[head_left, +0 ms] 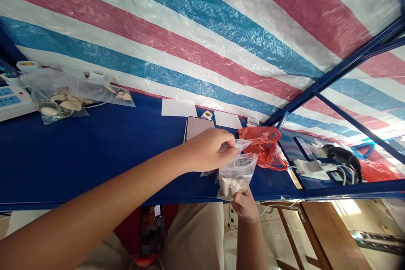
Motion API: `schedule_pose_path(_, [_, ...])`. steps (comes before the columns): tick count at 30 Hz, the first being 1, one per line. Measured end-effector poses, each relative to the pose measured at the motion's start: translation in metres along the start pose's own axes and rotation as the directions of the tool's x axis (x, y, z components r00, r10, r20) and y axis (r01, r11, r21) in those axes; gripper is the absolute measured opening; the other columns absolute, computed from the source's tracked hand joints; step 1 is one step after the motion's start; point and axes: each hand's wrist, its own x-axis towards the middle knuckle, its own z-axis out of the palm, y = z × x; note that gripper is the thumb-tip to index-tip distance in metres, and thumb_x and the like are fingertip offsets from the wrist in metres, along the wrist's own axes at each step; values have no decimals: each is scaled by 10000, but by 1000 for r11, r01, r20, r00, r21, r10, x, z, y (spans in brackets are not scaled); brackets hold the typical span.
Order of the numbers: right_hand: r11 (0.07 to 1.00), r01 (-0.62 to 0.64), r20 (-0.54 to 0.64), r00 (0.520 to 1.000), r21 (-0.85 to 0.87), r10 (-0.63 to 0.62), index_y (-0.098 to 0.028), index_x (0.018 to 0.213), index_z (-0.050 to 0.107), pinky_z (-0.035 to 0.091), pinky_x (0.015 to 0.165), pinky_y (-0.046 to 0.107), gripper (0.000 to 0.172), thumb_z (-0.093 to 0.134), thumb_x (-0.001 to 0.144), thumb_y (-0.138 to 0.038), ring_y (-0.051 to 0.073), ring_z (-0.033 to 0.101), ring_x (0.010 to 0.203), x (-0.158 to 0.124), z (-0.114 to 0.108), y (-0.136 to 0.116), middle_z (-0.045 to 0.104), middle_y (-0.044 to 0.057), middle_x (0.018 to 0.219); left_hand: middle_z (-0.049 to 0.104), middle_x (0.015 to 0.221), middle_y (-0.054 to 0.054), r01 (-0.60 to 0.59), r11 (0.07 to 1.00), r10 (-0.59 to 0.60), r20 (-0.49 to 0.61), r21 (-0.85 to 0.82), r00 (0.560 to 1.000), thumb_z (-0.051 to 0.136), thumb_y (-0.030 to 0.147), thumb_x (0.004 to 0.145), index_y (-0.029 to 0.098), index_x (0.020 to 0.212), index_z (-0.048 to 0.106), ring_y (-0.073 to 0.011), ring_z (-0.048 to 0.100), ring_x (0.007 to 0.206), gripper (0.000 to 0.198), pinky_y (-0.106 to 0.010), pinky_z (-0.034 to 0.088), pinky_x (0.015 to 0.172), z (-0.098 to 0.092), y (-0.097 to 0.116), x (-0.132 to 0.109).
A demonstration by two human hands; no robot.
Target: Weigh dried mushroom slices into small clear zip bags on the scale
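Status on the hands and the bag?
Left hand pinching top of clear plastic bag. Right hand gripping its lower end, pale contents inside. Red plastic bag just beyond, not in the way.

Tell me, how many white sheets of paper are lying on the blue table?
2: one sheet lies left of the phone, and one sheet lies just right of it. Another could be hidden under the hand.

A red, white and blue striped tarp [190,38] fills your view beyond the blue tabletop [95,164], and a blue metal frame [335,67] crosses it at the right. Below the tabletop you see a pale floor [272,236], a wooden board [329,236] and bright light.
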Motion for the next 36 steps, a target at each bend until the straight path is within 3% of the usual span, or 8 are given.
schedule_pose_path(3, [996, -77, 66, 995, 42, 74, -244, 774, 696, 526, 542, 322, 574, 974, 459, -636, 174, 579, 531, 2, 0, 2, 654, 4, 627, 613, 729, -6, 9, 999, -8, 21, -32, 1000, 545, 320, 951, 175, 772, 625, -100, 497, 610, 244, -285, 342, 618, 11, 0, 4])
schedule_pose_path(6, [991, -81, 57, 996, 105, 75, -244, 873, 714, 496, 519, 276, 533, 974, 537, -565, 147, 553, 521, 4, 3, 1, 651, -17, 643, 580, 693, -4, 29, 999, -28, 43, -29, 999, 519, 331, 960, 179, 731, 596, -99, 462, 583, 285, -296, 311, 587, 13, 2, 3])
schedule_pose_path(10, [986, -70, 83, 995, 150, 58, -249, 988, 755, 600, 809, 399, 477, 943, 644, -521, 238, 718, 820, 5, 6, -1, 775, 63, 937, 540, 638, 1, 56, 998, -55, 40, -34, 998, 520, 336, 960, 180, 701, 578, -104, 451, 574, 308, -304, 291, 569, 8, 8, 1])
schedule_pose_path(13, [981, -48, 45, 998, 189, 40, -261, 1022, 765, 585, 931, 461, 489, 934, 656, -539, 277, 736, 946, 4, 5, 1, 784, 76, 975, 529, 623, 16, 61, 996, -59, 32, -67, 998, 531, 337, 957, 177, 710, 583, -97, 449, 570, 299, -296, 301, 580, 6, 14, 2])
schedule_pose_path(17, [960, -66, -7, 997, 273, 71, -302, 1115, 761, 591, 925, 529, 675, 944, 561, -641, 307, 741, 950, 1, 6, 8, 789, 69, 974, 542, 646, 25, 92, 985, -82, 71, -149, 994, 541, 379, 949, 176, 778, 625, -97, 461, 585, 279, -289, 292, 568, 7, 18, 3])
schedule_pose_path(23, [918, -52, -44, 996, 393, 75, -354, 981, 784, 616, 876, 518, 492, 895, 625, -674, 283, 740, 966, -3, 13, 18, 797, 22, 983, 581, 685, 15, 125, 971, -111, 79, -205, 991, 545, 395, 942, 170, 846, 672, -106, 483, 613, 276, -286, 306, 579, 6, 22, 3])
schedule_pose_path(32, [948, -27, -117, 991, 316, 67, -341, 1168, 741, 631, 851, 481, 559, 890, 689, -588, 269, 737, 952, -5, 24, 7, 781, 44, 1072, 631, 726, -30, 83, 996, -81, -48, 38, 996, 536, 286, 918, 175, 731, 618, -126, 508, 648, 232, -312, 313, 612, 6, 25, -2])
schedule_pose_path(36, [965, -5, -71, 997, 264, 24, -326, 1199, 728, 599, 963, 523, 519, 866, 750, -545, 281, 728, 1042, -4, 28, -2, 767, 53, 1145, 650, 840, -57, 117, 985, -109, -69, 124, 992, 580, 456, 917, 183, 805, 614, -168, 545, 756, 297, -318, 334, 638, 9, 22, -4])
